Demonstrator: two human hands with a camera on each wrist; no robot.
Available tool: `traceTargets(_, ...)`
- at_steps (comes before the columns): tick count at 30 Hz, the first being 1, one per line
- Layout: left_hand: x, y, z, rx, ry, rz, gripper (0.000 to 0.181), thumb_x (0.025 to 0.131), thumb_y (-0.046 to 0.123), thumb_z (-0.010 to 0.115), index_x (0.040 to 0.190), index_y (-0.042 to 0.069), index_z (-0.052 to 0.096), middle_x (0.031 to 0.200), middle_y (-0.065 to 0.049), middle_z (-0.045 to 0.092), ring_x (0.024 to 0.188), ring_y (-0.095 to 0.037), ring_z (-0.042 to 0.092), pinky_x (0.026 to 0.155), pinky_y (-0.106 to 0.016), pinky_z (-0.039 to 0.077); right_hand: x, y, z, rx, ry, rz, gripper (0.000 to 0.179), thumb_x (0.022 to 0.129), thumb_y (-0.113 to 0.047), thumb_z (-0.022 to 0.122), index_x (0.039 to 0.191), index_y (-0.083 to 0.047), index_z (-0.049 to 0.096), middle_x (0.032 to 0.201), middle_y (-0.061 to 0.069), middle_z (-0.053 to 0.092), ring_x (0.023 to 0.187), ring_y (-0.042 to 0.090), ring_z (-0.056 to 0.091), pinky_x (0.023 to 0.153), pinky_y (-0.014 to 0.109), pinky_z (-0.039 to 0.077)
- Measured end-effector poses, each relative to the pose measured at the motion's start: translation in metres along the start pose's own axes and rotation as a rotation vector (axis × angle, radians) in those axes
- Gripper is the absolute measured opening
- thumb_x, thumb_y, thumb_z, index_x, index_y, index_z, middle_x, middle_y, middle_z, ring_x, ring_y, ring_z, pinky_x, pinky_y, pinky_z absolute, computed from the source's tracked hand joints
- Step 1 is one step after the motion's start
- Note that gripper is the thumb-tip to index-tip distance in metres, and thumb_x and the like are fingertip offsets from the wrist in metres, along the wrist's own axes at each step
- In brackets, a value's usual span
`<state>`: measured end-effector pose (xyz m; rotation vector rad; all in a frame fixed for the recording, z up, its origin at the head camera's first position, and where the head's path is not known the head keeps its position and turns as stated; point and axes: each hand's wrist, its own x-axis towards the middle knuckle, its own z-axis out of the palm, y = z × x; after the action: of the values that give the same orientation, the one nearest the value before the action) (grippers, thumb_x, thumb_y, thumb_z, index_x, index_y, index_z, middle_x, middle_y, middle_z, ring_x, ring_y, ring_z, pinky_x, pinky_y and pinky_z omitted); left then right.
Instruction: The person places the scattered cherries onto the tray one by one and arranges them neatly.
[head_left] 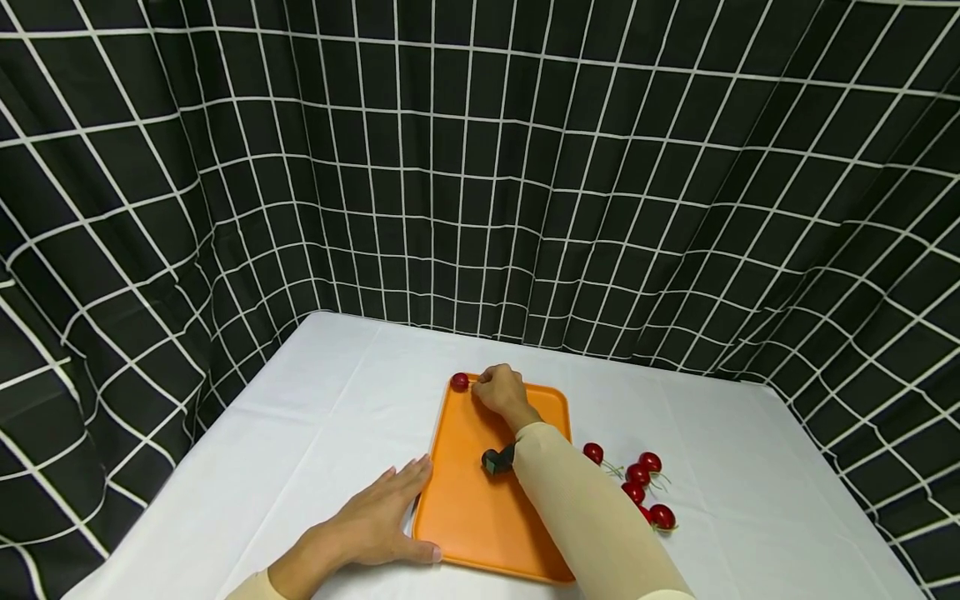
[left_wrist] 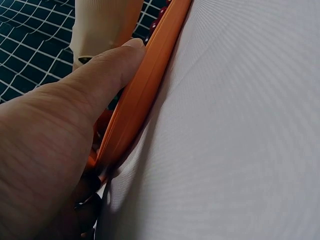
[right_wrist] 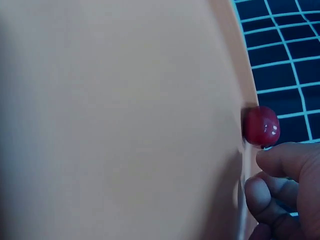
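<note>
An orange tray (head_left: 468,500) lies lengthwise on the white table. At its far left corner is a red cherry (head_left: 460,382), its short stem pointing toward my right hand (head_left: 501,390). The right wrist view has the same cherry (right_wrist: 262,126) by the tray's rim, with that hand's curled thumb and finger pinching at the stem beside it; the stem is mostly hidden there. My left hand (head_left: 386,512) rests at the tray's near left corner, fingers spread along the left side and thumb at the front edge. In the left wrist view its thumb (left_wrist: 107,70) touches the orange rim.
Several cherries (head_left: 637,475) with green stems lie on the white tablecloth (head_left: 742,508) to the right of the tray, partly behind my right sleeve (head_left: 592,517). A black curtain with a white grid (head_left: 480,167) surrounds the table's back and sides.
</note>
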<state>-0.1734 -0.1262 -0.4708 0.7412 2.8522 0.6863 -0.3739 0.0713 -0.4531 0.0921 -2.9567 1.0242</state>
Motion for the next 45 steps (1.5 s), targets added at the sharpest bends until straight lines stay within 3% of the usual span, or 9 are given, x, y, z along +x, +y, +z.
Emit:
traceTargets(8,0.002,0.002,0.0,0.004,0.001,0.008,0.108,0.059,0.075,0.049,0.139,0.009,0.02,0.143,0.001,0.013,0.128,-0.013,0.011,0.104,-0.036,0.009,-0.008,0.002,-0.016,0.05,-0.009,0.002,0.025,0.072,-0.027,0.067,0.091,-0.011,0.065,0.074,0.0,0.059,0.069,0.019,0.052,0.063,0.029,0.045)
traceTargets(13,0.002,0.002,-0.001,0.001,0.013,0.012,0.107,0.06,0.075,0.049,0.138,0.008,0.02,0.143,0.0,0.014,0.128,-0.015,0.012,0.103,-0.037,0.01,-0.013,0.006,-0.036,0.103,0.053,-0.025,0.035,0.071,-0.03,0.067,0.098,-0.009,0.065,0.077,-0.001,0.06,0.068,0.016,0.052,0.061,0.028,0.045)
traceTargets(18,0.002,0.002,0.0,-0.015,0.023,0.022,0.107,0.06,0.074,0.051,0.138,0.007,0.021,0.142,-0.001,0.015,0.128,-0.017,0.013,0.103,-0.038,0.011,-0.023,0.016,-0.066,0.216,0.125,-0.06,0.029,0.072,-0.029,0.068,0.094,-0.01,0.066,0.083,0.001,0.061,0.07,0.017,0.053,0.061,0.028,0.046)
traceTargets(22,-0.002,0.001,0.002,-0.025,0.011,0.017,0.106,0.061,0.073,0.052,0.138,0.007,0.02,0.143,-0.002,0.014,0.128,-0.019,0.012,0.103,-0.04,0.012,-0.039,0.03,-0.097,0.348,0.151,-0.117,0.027,0.074,-0.028,0.067,0.094,-0.01,0.065,0.087,0.006,0.061,0.076,0.022,0.055,0.065,0.033,0.047)
traceTargets(24,-0.003,0.001,0.001,-0.023,0.009,0.019,0.106,0.061,0.072,0.052,0.138,0.007,0.02,0.143,-0.003,0.015,0.128,-0.019,0.013,0.102,-0.041,0.012,-0.03,0.062,-0.105,0.446,0.166,-0.208,0.027,0.075,-0.027,0.067,0.096,-0.009,0.065,0.088,0.006,0.061,0.077,0.02,0.055,0.064,0.031,0.047)
traceTargets(29,-0.004,0.0,-0.001,-0.024,0.012,0.026,0.106,0.061,0.072,0.052,0.138,0.005,0.02,0.142,-0.004,0.016,0.128,-0.018,0.013,0.102,-0.042,0.01,-0.053,0.09,-0.15,0.488,0.277,-0.333,0.027,0.076,-0.026,0.067,0.096,-0.008,0.066,0.085,0.007,0.062,0.074,0.019,0.05,0.054,0.029,0.041)
traceTargets(31,-0.004,0.0,-0.001,-0.023,0.011,0.03,0.106,0.061,0.072,0.052,0.138,0.005,0.02,0.142,-0.004,0.015,0.128,-0.017,0.012,0.103,-0.041,0.01,-0.085,0.076,-0.178,0.426,0.341,-0.279,0.028,0.076,-0.029,0.066,0.094,-0.008,0.066,0.084,0.008,0.061,0.075,0.021,0.049,0.054,0.03,0.04)
traceTargets(36,-0.004,0.0,0.001,-0.01,0.016,0.041,0.106,0.062,0.072,0.051,0.138,0.005,0.02,0.142,-0.004,0.015,0.128,-0.017,0.013,0.103,-0.041,0.01,-0.124,0.094,-0.212,0.372,0.415,-0.177,0.031,0.078,-0.033,0.064,0.097,-0.009,0.065,0.087,0.006,0.06,0.079,0.018,0.049,0.056,0.025,0.039)
traceTargets(45,-0.001,0.002,0.0,-0.017,0.02,0.048,0.106,0.062,0.072,0.052,0.137,0.004,0.02,0.142,-0.005,0.016,0.128,-0.018,0.013,0.103,-0.041,0.01,-0.154,0.14,-0.222,0.375,0.446,-0.001,0.037,0.078,-0.036,0.061,0.106,-0.01,0.062,0.095,0.004,0.058,0.086,0.015,0.048,0.064,0.027,0.036)
